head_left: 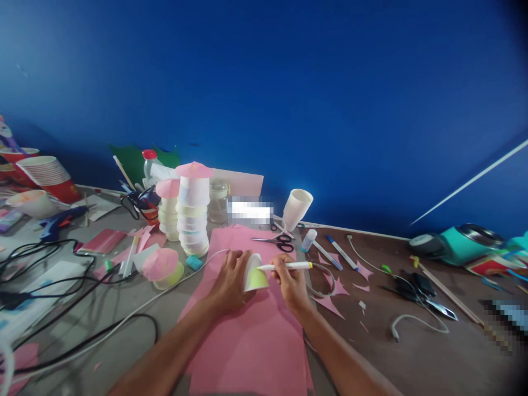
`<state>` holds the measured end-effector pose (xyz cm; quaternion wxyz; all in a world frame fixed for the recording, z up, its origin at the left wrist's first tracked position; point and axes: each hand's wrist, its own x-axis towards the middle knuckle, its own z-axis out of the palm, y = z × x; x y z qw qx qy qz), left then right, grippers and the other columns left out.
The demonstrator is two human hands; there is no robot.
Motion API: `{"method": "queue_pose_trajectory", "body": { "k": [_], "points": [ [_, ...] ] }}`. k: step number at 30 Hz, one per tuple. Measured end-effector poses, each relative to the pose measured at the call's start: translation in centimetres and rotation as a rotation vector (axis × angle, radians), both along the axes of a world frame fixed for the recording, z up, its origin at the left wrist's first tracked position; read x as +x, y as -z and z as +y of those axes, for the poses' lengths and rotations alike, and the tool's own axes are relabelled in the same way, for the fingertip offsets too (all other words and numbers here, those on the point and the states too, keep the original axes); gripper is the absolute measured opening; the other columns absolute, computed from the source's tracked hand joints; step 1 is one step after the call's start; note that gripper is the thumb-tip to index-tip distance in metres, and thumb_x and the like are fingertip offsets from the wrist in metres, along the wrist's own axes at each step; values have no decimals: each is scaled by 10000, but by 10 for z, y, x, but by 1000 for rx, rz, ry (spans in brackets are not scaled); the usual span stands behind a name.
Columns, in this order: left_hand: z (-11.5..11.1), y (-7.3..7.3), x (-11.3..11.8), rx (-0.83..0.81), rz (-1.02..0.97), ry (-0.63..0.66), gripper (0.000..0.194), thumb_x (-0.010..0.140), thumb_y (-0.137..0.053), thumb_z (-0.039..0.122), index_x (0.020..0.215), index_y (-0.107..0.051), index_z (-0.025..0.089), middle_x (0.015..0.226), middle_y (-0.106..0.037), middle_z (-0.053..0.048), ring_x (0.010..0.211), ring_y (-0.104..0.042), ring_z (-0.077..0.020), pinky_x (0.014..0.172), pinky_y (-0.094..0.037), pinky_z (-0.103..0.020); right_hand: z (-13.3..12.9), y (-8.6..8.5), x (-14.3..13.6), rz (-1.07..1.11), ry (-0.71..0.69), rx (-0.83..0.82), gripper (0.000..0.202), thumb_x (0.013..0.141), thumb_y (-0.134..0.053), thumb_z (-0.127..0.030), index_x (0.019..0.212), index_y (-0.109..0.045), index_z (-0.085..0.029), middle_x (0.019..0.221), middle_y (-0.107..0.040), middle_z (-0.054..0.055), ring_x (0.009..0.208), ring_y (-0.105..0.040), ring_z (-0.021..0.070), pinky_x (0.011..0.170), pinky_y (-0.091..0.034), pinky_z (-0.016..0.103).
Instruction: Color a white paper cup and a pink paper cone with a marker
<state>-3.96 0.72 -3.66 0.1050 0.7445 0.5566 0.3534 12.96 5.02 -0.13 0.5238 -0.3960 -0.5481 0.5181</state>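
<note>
And here we are, mid-counter (pixel 412 363), the left hand (pixel 231 283) closed lightly on the side of a small white paper piece (pixel 256 279), the right hand (pixel 291 283) pinching a marker (pixel 295 266) between thumb and fingers, its tip at the piece's surface. That piece is over the pink sheets (pixel 247 346), in front of the scissors (pixel 280 242) and well in from the counter's back edge along the blue wall (pixel 264 110) — a yellow-green patch showing on its lower part. It looks featherlight, thin and curved, with a little spring in it, so a hard squeeze would probably crease it. The best hold, I'd judge, is fingers along the white side, clear of the coloured patch (fresh ink might smear). The marker looks light, stiff and smooth, perhaps a touch slippery; the barrel near the tip is the place to steer it.

Now for what we can't see: the left fingertips are partly hidden by the piece, and whether it's a whole cup or a cut section — too hard to call. The right hand's lower fingers curl out of sight. The counter's near edge is out of frame, the clutter at its left is cut off, and blurred blocks mask a patch behind the sheets and another at far right.
</note>
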Motion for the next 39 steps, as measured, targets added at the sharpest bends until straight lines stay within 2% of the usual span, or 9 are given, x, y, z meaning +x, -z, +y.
{"method": "queue_pose_trajectory", "body": {
  "k": [6, 13, 18, 29, 34, 39],
  "points": [
    [0, 0, 0, 0, 15, 3, 814, 731, -693, 299, 1435, -296, 202, 1243, -450, -162, 1154, -456, -345, 966, -453, -551, -2, -5, -2, -36, -34, 48, 482, 798, -630, -631, 604, -549, -197, 519, -473, -39, 480, -379, 92, 470, -331, 241],
    [0, -1, 1, -2, 19, -9, 816, 731, -691, 301, 1438, -297, 205, 1242, -455, -162, 1165, -456, -350, 961, -456, -544, 1, 3, 1, -9, -2, 30, 458, 810, -622, -620, 653, -577, -192, 523, -474, -39, 477, -386, 94, 465, -332, 242],
    [0, -2, 2, 15, 39, -5, 777, 747, -673, 308, 1421, -319, 151, 1217, -462, -173, 1138, -463, -348, 960, -451, -535, -3, -1, -2, -59, -56, 55, 433, 818, -618, -588, 632, -553, -203, 542, -468, -38, 499, -388, 102, 479, -331, 244],
    [0, -4, 3, 32, 46, -14, 749, 789, -645, 366, 1430, -290, 210, 1186, -476, -143, 1105, -474, -337, 929, -456, -528, -9, -4, -3, -115, -104, 111, 379, 852, -581, -533, 636, -532, -225, 568, -453, -31, 534, -397, 126, 478, -334, 251],
    [0, -4, 3, 34, 59, -13, 800, 739, -682, 304, 1424, -286, 192, 1195, -470, -154, 1095, -463, -339, 928, -461, -524, -8, -4, -4, -87, -43, 114, 417, 852, -580, -574, 641, -533, -218, 551, -433, -40, 520, -377, 117, 467, -329, 242],
    [-1, -4, 3, 35, 58, -16, 802, 727, -679, 272, 1422, -282, 213, 1184, -468, -140, 1084, -460, -329, 927, -459, -507, -10, -8, -5, -123, -66, 138, 409, 855, -572, -562, 648, -550, -209, 586, -468, -27, 535, -408, 119, 494, -340, 251]
  ]
}}
